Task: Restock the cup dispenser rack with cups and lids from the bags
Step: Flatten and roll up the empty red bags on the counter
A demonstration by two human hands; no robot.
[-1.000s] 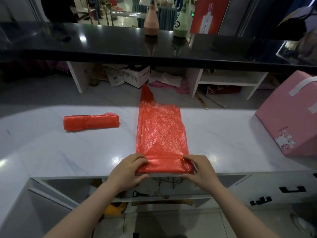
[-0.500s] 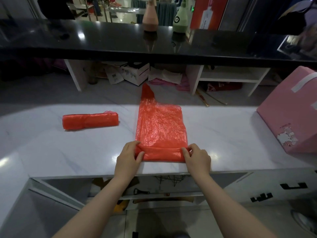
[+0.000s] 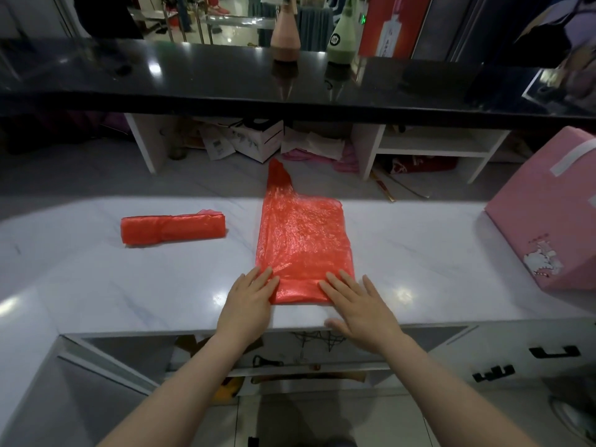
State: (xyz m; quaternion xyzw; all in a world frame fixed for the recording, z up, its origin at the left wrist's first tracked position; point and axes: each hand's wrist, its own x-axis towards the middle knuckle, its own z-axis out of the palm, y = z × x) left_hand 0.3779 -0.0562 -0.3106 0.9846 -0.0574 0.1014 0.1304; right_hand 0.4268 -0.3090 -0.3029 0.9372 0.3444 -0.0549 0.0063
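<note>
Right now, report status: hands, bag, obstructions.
Left hand and right hand flat, pressing fold. Red bag part-rolled on counter. Rolled bag lies clear, left.

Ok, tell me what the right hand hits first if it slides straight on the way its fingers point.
The right hand already rests on the bag's rolled edge; sliding on, it would likely run over the flat bag.

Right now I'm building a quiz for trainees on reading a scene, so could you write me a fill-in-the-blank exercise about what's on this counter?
1. Both hands, the left hand and the right hand, press flat on the near end of the flat bag, whose colour is ____.
2. The rolled bag lies to the ____ of the flat bag.
3. At the counter's right edge stands a box coloured ____.

Missing words: red; left; pink
</note>
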